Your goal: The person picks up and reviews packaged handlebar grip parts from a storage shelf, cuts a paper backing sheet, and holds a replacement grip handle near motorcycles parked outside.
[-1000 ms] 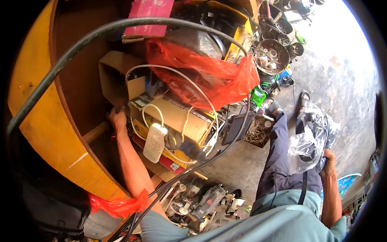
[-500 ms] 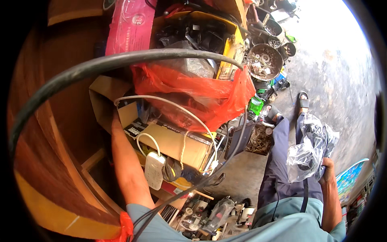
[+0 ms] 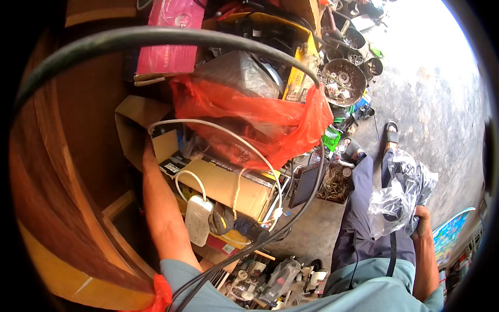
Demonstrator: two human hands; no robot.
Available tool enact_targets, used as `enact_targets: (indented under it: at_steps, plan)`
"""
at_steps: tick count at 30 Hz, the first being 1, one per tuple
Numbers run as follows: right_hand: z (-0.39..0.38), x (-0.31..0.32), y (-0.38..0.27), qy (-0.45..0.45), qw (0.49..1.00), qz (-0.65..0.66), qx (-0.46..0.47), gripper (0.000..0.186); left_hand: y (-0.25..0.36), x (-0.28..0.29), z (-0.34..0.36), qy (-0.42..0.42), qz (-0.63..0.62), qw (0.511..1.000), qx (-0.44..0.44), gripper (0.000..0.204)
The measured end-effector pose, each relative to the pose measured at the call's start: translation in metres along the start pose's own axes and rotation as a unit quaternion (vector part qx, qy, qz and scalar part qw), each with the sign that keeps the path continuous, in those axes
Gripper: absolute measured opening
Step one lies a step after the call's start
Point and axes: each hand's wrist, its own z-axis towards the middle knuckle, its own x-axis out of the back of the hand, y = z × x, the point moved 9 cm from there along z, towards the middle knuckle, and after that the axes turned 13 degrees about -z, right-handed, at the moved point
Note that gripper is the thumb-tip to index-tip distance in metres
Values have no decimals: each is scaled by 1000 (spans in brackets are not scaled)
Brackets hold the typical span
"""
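My left arm [image 3: 161, 208] reaches up into a wooden shelf, and my left hand [image 3: 148, 151] disappears between an open cardboard box [image 3: 132, 125] and a smaller box [image 3: 165, 145]; its fingers are hidden. A white power strip [image 3: 197, 221] with a white cable [image 3: 228, 135] hangs beside that forearm, in front of a tan carton [image 3: 228, 187]. Down by my right leg, my right hand [image 3: 421, 221] grips a clear plastic bag [image 3: 400, 192] with dark cables inside.
A thick black cable [image 3: 171, 36] arcs across the top of the view. A red plastic bag [image 3: 249, 114] bulges over the cartons, below a pink box [image 3: 171, 36]. Metal bowls of parts [image 3: 343, 80] and small clutter [image 3: 275, 275] lie on the concrete floor [image 3: 436, 109].
My left hand has pushed deeper between the boxes and gone out of sight. The view has swung closer to the shelf. My right hand still holds the bag.
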Motion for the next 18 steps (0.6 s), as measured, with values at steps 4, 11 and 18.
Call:
enact_targets:
  at_steps: [4, 11, 18]
  plan:
    - [6, 10, 9, 4, 999, 33, -12, 43, 10, 4, -7, 15, -18, 999, -35, 42]
    - [1, 5, 0, 1, 1000, 9, 9, 37, 9, 38, -59, 77, -373, 923, -49, 50]
    - [3, 18, -8, -4, 1000, 13, 7, 37, 26, 104, -116, 154, -490, 857, 35, 70]
